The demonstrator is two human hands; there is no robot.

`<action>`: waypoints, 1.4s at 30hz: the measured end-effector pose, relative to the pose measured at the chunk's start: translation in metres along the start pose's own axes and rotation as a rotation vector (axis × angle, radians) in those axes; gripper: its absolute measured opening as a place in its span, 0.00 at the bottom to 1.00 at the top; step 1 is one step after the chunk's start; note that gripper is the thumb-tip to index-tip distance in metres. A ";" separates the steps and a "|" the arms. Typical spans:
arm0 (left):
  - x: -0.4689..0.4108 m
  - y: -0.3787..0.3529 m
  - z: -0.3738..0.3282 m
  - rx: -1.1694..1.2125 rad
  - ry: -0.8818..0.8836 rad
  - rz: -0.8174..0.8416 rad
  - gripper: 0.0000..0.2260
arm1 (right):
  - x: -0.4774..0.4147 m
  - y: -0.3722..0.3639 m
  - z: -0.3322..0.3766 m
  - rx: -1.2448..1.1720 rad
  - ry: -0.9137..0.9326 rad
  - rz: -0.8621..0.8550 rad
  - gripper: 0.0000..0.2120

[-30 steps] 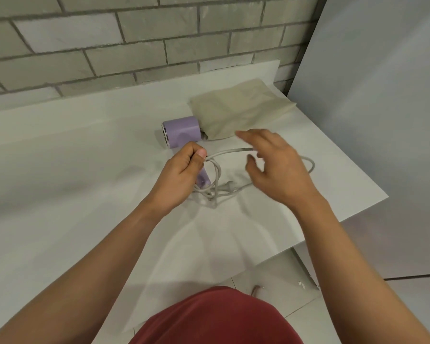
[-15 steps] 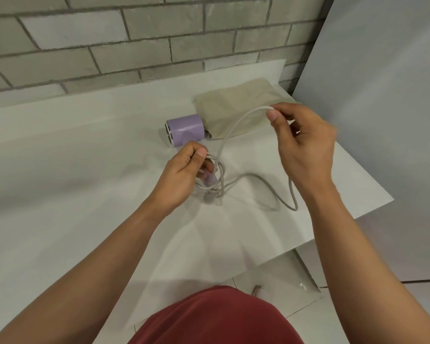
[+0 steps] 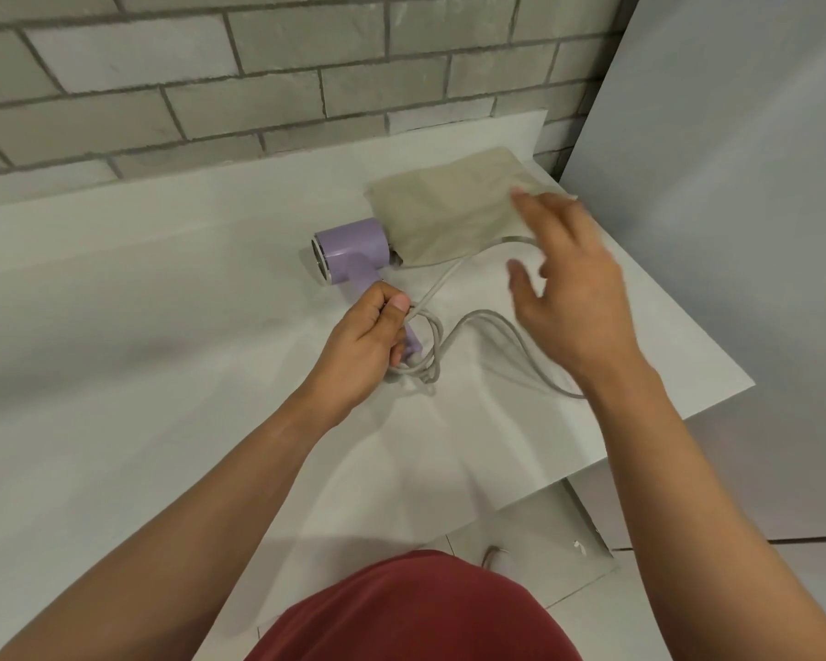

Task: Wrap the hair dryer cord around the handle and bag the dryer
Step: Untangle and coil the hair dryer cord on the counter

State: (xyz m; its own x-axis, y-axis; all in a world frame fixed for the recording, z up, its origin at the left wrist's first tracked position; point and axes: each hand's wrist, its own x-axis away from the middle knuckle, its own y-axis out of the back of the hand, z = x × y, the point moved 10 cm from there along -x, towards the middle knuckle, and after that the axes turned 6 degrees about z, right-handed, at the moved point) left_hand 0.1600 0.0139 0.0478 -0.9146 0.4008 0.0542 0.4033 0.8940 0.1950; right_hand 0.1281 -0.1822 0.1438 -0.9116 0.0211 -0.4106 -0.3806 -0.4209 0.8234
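Observation:
A lilac hair dryer (image 3: 349, 250) lies on the white counter (image 3: 163, 374), barrel pointing left. My left hand (image 3: 363, 345) grips its handle and pins grey cord (image 3: 487, 317) loops against it with the thumb. The cord runs from that hand up and right, then passes behind my right hand (image 3: 568, 298). My right hand hovers over the counter with fingers spread and fairly straight; its grip on the cord is hidden. A further slack loop lies on the counter below it. A beige cloth bag (image 3: 449, 217) lies flat behind the dryer, touching its rear end.
A grey brick wall (image 3: 258, 78) backs the counter. A pale panel (image 3: 735, 231) stands at the right. The counter's right edge (image 3: 716, 403) drops to a tiled floor. My red-clothed lap (image 3: 411, 613) is at the bottom.
My right hand, which pinched the cord and lifted it over the bag, has spread its fingers and dropped slightly toward me. My left hand keeps its grip on the handle.

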 end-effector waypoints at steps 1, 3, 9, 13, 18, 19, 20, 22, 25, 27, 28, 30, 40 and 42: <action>0.000 -0.001 -0.001 0.004 0.004 0.003 0.13 | 0.004 -0.011 0.020 0.028 0.131 0.064 0.30; 0.001 -0.002 -0.004 0.046 0.000 0.017 0.12 | 0.014 -0.036 0.054 0.122 0.347 0.180 0.27; 0.004 0.008 -0.004 -0.024 0.021 0.014 0.12 | 0.009 -0.026 0.055 -0.006 0.360 0.032 0.10; 0.001 0.027 0.008 -0.045 0.036 -0.077 0.12 | 0.001 0.026 0.021 -0.215 0.189 -0.181 0.09; 0.005 0.032 0.007 -0.076 0.021 -0.096 0.12 | -0.003 0.047 -0.036 -0.140 -0.061 -0.248 0.13; 0.006 0.034 0.008 -0.088 0.033 -0.112 0.12 | -0.001 0.046 -0.049 -0.108 -0.106 -0.248 0.13; 0.007 0.035 0.010 -0.087 0.048 -0.131 0.11 | 0.001 0.044 -0.062 -0.094 -0.147 -0.238 0.14; 0.010 0.038 0.018 -0.033 0.104 -0.168 0.10 | 0.007 0.032 -0.085 -0.094 -0.229 -0.190 0.15; 0.013 0.040 0.024 0.075 0.141 -0.214 0.13 | 0.015 0.008 -0.118 -0.048 -0.316 -0.099 0.17; 0.015 0.038 0.020 0.064 0.120 -0.224 0.14 | 0.020 -0.008 -0.138 -0.018 -0.353 -0.039 0.18; 0.017 0.038 0.019 0.048 0.110 -0.231 0.15 | 0.022 -0.016 -0.148 -0.016 -0.374 -0.005 0.18; 0.021 0.038 0.019 0.021 0.105 -0.271 0.14 | 0.024 -0.030 -0.163 -0.040 -0.410 0.068 0.18; 0.034 0.039 -0.007 -0.033 -0.050 -0.377 0.06 | 0.003 -0.079 -0.184 -0.163 -0.355 0.432 0.17; 0.034 0.036 -0.015 -0.038 -0.100 -0.385 0.06 | 0.000 -0.099 -0.183 -0.094 -0.310 0.576 0.18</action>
State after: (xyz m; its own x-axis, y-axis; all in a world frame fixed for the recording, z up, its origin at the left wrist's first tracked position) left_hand 0.1428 0.0569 0.0716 -0.9905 0.0574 -0.1250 0.0289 0.9753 0.2188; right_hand 0.1947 -0.3065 -0.0098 -0.9732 0.0230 0.2289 0.1839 -0.5201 0.8341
